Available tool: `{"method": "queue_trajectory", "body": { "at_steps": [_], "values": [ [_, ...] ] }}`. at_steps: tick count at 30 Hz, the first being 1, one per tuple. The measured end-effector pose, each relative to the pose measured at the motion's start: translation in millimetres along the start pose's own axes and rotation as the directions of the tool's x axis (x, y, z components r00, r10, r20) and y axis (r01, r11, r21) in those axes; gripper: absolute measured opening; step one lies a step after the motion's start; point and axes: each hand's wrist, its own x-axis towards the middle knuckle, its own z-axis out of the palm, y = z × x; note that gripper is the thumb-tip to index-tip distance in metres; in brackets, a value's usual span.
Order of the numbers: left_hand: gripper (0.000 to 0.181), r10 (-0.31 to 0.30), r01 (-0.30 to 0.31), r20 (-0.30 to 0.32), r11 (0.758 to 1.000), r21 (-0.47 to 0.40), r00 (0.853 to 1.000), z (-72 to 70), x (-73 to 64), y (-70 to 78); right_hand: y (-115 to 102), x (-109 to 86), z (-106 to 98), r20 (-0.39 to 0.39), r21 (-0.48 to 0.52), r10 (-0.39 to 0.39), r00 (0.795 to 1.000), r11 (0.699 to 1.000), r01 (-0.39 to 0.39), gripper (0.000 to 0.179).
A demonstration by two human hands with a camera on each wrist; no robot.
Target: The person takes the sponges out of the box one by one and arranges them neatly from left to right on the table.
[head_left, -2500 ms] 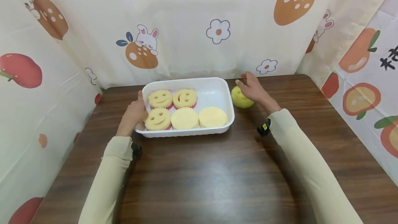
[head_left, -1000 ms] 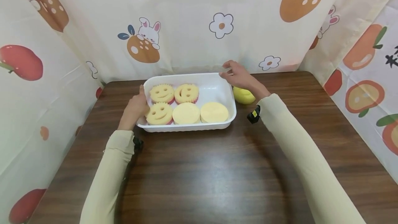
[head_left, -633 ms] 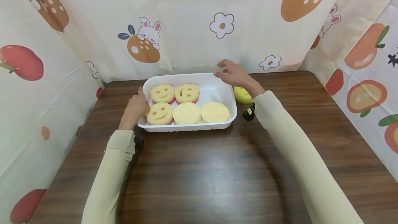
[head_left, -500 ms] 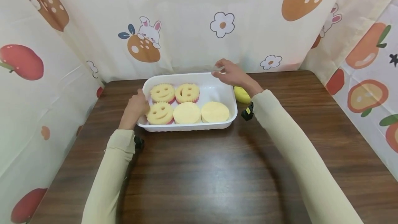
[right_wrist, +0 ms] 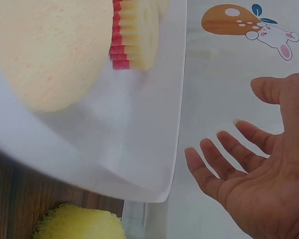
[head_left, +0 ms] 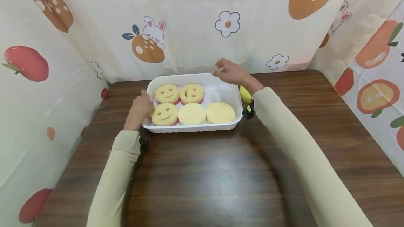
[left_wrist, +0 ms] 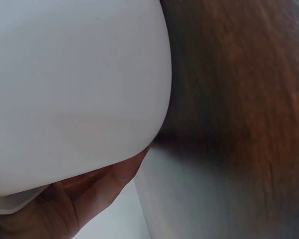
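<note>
My left hand (head_left: 141, 107) grips the left end of a white plastic tray (head_left: 192, 129), its fingers along the outer wall (left_wrist: 79, 99) in the left wrist view. Inside lie several round sponges: smiley ones with jagged hair and red undersides, such as the smiley sponge (head_left: 167, 94), and two plain pale-yellow discs (head_left: 220, 112) in the front row. Over the back right rim hovers my right hand (head_left: 231, 72); the right wrist view shows its fingers (right_wrist: 204, 172) spread and loosely bent, holding nothing.
A bright yellow rough-textured sponge (head_left: 244, 94) lies right of the tray, partly hidden by my right wrist. A clear pale edge (right_wrist: 135, 219) shows behind the tray's back corner. The dark wooden table (head_left: 195, 178) meets a printed curtain (head_left: 192, 38) at the back.
My right hand has moved from over the yellow sponge, up and leftward to the tray's back rim. The left hand keeps its hold on the tray, and the view has shifted slightly.
</note>
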Motion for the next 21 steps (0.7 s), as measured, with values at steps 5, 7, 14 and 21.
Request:
{"method": "queue_trajectory", "body": {
  "at_steps": [5,7,14,21],
  "values": [
    [0.075,-0.009,0.009,-0.003,1.0,-0.009,1.0,1.1,-0.9,1.4,-1,2.7,3,-0.001,-0.006,-0.015,1.0,1.0,0.015,0.063],
    [0.076,-0.016,0.016,0.001,1.0,-0.02,1.0,1.1,-0.7,2.1,-3,4.1,4,0.002,-0.008,-0.02,1.0,1.0,0.02,0.062],
    [0.078,-0.012,0.012,-0.026,1.0,-0.01,1.0,0.2,-0.8,1.1,-12,8.2,6,0.001,0.004,-0.055,0.998,0.998,0.055,0.06],
    [0.077,-0.017,0.017,-0.016,1.0,-0.009,1.0,1.6,-2.2,2.5,-13,13.5,14,0.021,-0.004,-0.065,0.998,0.998,0.066,0.061]
  ]
}}
